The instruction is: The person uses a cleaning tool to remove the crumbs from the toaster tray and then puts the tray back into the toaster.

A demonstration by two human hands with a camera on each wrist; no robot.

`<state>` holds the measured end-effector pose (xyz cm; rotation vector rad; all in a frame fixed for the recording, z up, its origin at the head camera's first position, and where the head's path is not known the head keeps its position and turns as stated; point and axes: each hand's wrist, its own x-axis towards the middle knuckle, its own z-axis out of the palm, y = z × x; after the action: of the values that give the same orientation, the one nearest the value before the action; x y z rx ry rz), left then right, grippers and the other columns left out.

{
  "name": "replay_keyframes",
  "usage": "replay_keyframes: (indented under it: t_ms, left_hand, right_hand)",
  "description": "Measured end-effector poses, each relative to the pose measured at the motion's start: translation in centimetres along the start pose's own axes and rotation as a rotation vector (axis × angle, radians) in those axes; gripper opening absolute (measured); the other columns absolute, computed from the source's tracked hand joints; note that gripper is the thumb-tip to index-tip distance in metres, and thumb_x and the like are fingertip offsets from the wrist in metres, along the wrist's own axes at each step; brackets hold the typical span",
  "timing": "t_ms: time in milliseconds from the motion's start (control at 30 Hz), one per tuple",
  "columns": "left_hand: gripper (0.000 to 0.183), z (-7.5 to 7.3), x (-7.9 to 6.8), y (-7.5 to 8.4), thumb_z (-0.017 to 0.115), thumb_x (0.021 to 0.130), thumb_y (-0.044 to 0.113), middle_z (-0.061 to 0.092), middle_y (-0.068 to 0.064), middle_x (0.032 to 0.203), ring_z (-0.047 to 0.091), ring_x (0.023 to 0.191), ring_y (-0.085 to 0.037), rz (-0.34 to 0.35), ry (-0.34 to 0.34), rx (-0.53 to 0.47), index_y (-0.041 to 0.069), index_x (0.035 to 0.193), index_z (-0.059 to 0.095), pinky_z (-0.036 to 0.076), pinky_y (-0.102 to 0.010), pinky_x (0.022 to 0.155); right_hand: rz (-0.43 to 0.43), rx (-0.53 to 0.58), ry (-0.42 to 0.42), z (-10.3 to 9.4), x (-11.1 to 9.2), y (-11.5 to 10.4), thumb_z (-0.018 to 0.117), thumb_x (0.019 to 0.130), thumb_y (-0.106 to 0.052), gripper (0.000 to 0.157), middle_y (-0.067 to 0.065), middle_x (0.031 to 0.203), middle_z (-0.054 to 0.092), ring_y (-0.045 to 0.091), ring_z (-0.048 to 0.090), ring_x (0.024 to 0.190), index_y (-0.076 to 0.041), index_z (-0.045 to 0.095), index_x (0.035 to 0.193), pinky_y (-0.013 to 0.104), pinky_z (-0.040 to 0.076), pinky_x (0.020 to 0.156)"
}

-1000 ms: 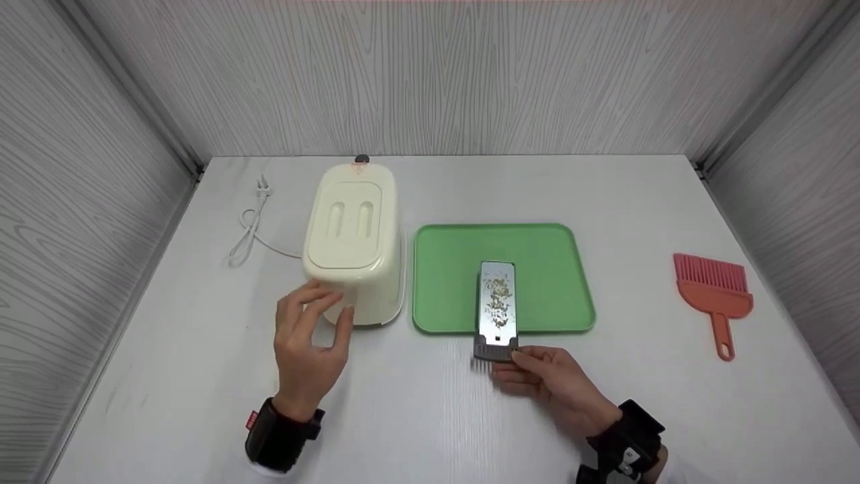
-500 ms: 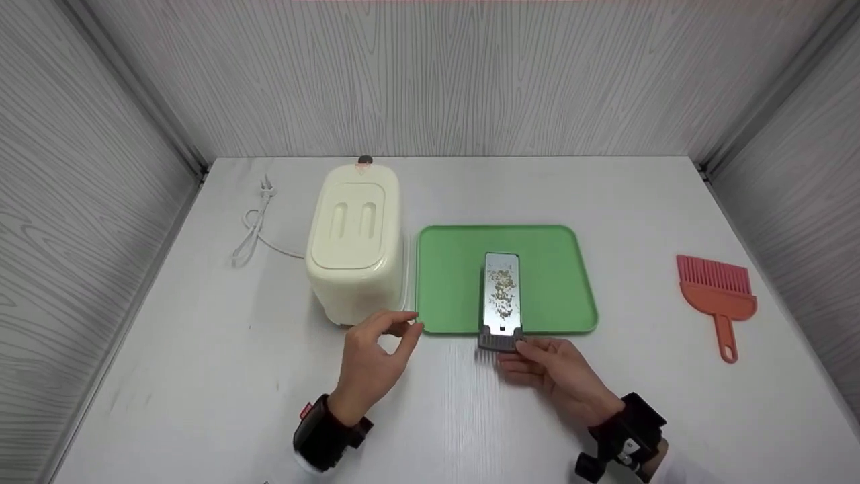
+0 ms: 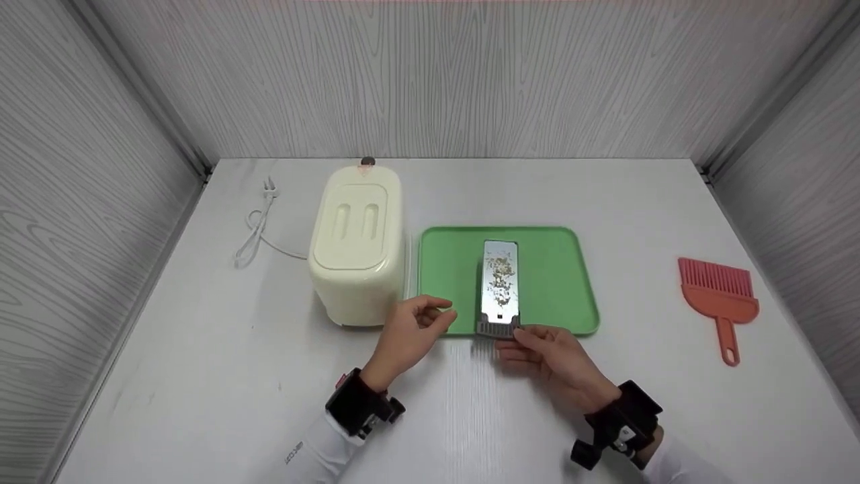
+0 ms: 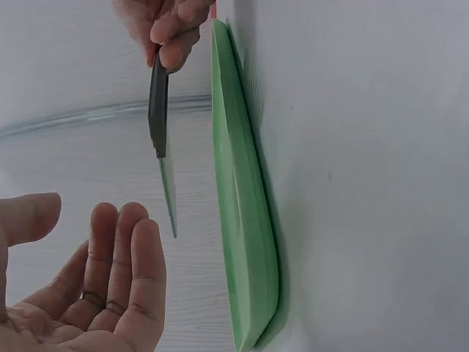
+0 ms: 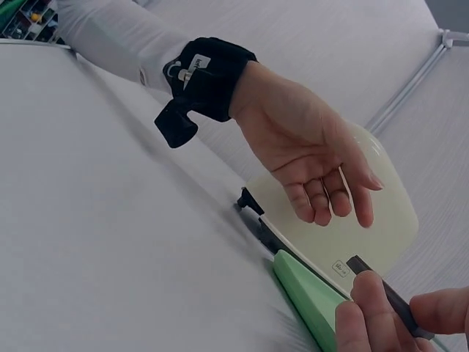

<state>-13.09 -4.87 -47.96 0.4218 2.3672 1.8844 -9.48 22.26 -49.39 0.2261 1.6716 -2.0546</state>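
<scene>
My right hand (image 3: 557,363) pinches the dark grey end of a crumb tray (image 3: 500,279) between thumb and fingers. The metal face of this crumb tray points up and carries brown crumbs. It is held level, raised above the green tray (image 3: 547,269), as the left wrist view shows edge-on. My left hand (image 3: 413,333) hovers over the green tray's near left corner, its fingers loosely bent and touching nothing. In the right wrist view, the left hand (image 5: 311,158) hangs in front of the toaster, apart from the crumb tray's dark end (image 5: 388,297).
A cream toaster (image 3: 356,269) with a closed lid stands just left of the green tray. Its white cord and plug (image 3: 259,225) lie on the table behind it to the left. An orange hand brush (image 3: 720,302) lies at the far right. Wood-grain walls enclose the table.
My left hand has moved right, from the toaster's front to the green tray's near left corner. The right hand has shifted the crumb tray slightly farther away over the green tray.
</scene>
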Motion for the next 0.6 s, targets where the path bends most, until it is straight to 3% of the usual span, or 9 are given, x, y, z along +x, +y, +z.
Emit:
replay_keyframes:
  t_ms: [200,600]
  left_hand:
    - [0.032,1.5,0.8,0.1,0.074,0.098,0.023,0.075,-0.006,0.089,0.07,0.077,-0.023,-0.04,-0.024,0.021,-0.004,0.115,0.073,0.055,-0.022,0.063]
    - [0.027,3.3,1.3,-0.5,0.077,0.095,0.024,0.076,-0.005,0.094,0.066,0.077,-0.01,-0.141,0.003,0.001,0.0,0.107,0.077,0.058,-0.022,0.067]
  right_hand:
    - [-0.009,0.015,-0.001,0.4,0.5,-0.7,0.067,0.102,-0.017,0.04,0.018,0.115,0.075,0.021,0.075,0.101,0.008,0.055,0.13,0.036,0.06,0.098]
    - [-0.015,0.033,-0.01,1.0,1.0,-0.8,0.068,0.101,-0.016,0.036,0.016,0.111,0.076,0.021,0.076,0.098,0.008,0.058,0.127,0.037,0.061,0.098]
